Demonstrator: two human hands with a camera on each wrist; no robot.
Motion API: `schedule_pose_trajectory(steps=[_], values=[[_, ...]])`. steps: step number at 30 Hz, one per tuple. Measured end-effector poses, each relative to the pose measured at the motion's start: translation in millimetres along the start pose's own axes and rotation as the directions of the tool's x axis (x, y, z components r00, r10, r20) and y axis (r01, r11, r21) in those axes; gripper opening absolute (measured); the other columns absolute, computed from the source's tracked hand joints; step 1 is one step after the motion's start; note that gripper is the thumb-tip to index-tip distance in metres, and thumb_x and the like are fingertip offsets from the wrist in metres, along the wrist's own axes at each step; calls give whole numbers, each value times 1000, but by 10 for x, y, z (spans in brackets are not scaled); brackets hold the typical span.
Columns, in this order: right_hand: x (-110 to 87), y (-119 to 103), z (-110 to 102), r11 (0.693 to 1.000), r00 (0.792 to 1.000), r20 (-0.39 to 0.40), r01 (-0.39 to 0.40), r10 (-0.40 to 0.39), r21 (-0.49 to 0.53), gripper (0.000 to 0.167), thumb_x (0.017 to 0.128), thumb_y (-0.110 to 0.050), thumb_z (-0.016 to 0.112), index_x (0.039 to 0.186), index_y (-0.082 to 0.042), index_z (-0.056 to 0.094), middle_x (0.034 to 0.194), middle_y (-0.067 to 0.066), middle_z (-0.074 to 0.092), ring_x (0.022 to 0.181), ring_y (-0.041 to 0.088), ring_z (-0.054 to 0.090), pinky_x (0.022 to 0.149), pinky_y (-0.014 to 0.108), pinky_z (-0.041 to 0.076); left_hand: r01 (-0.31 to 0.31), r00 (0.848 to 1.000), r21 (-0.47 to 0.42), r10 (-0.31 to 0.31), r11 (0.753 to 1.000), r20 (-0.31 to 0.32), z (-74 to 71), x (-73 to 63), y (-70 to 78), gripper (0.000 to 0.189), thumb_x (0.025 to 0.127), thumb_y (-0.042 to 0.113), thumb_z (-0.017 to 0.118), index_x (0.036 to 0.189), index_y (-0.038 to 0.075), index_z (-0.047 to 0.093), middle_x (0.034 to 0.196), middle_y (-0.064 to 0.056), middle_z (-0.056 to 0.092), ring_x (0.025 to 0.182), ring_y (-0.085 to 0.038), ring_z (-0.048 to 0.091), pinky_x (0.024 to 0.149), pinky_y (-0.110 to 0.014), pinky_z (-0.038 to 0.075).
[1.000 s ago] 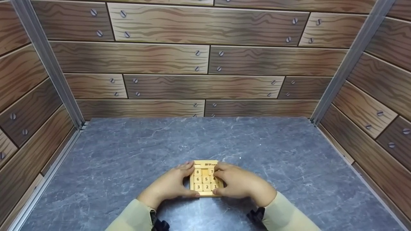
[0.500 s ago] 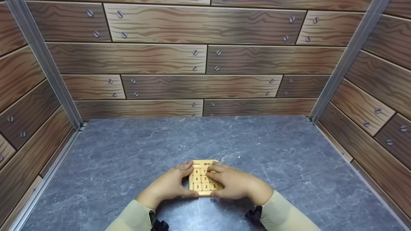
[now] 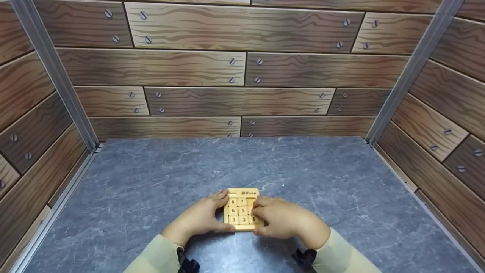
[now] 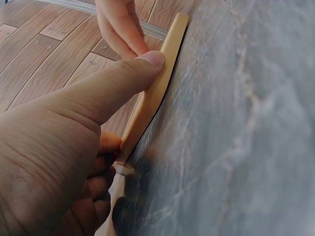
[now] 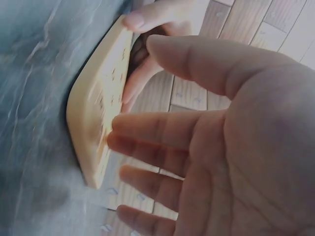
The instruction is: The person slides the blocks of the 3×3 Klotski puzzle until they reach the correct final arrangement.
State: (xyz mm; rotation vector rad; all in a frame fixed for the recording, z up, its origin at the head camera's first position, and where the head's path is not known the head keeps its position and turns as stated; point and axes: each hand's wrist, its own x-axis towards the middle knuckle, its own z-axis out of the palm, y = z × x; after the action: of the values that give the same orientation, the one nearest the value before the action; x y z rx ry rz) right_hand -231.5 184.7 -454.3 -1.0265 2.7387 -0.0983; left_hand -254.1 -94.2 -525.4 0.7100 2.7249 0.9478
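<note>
A yellow number sliding puzzle (image 3: 243,228) lies on the grey table in the head view. Its tiles 8 and 7 fill the left and middle of the far row, and the far right slot looks bare. Below them, 6, 5, 3, 2 and 1 show; the middle row's right end is covered by fingers. My left hand (image 3: 201,216) holds the board by its left side, thumb at the near edge and fingers at the far left corner. Over the right side, my right hand (image 3: 286,218) touches the tiles with fairly straight fingertips; the right wrist view has its thumb (image 5: 197,59) off the board.
The grey marbled tabletop (image 3: 235,163) extends behind and to both sides of the board. Wood-pattern walls (image 3: 242,68) with metal corner posts (image 3: 57,76) enclose the back and sides. Black straps (image 3: 188,263) circle both wrists.
Tile 7 has slid left from the far right slot to the far middle one, pushed by my right fingers. That hand has since drawn back right. My left hand keeps its hold.
</note>
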Motion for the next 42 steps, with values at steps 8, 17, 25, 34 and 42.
schedule_pose_trajectory(steps=[8,17,25,34,42], values=[[-21,-78,16,998,998,34,-56,57,-10,70,101,-50,79,155,-7,69,167,10,61,159,36,56,136,57,44,12,1000,-6,-12,1000,6,-1,1,7,112,85,60,95,171,7,47,186,-8,34,174,-38,32,144,-61,27],[20,32,50,993,995,22,-96,94,73,77,100,-47,78,163,-7,60,178,11,50,167,39,47,139,63,38,-13,1000,13,13,1000,-10,-15,13,12,113,85,60,95,171,5,47,185,-11,36,173,-39,35,143,-62,29],[46,106,104,990,994,51,-103,99,94,88,100,-52,77,171,-8,49,185,9,38,173,38,35,142,63,31,-6,1000,7,6,1000,-2,0,0,14,112,85,59,96,169,2,48,185,-13,36,173,-40,35,143,-61,28],[-250,18,48,994,996,47,-76,72,76,85,103,-55,76,172,-13,49,185,8,39,170,37,43,139,64,36,-6,1000,-1,6,1000,10,3,31,62,113,86,62,94,171,5,47,185,-11,36,174,-39,34,143,-61,28],[-308,-178,153,1000,999,43,-13,13,-5,83,100,-56,79,164,-6,59,176,10,51,163,37,53,134,60,46,4,1000,9,-4,1000,-3,-27,-5,16,112,85,60,95,171,7,48,185,-10,36,173,-39,35,143,-61,28]])
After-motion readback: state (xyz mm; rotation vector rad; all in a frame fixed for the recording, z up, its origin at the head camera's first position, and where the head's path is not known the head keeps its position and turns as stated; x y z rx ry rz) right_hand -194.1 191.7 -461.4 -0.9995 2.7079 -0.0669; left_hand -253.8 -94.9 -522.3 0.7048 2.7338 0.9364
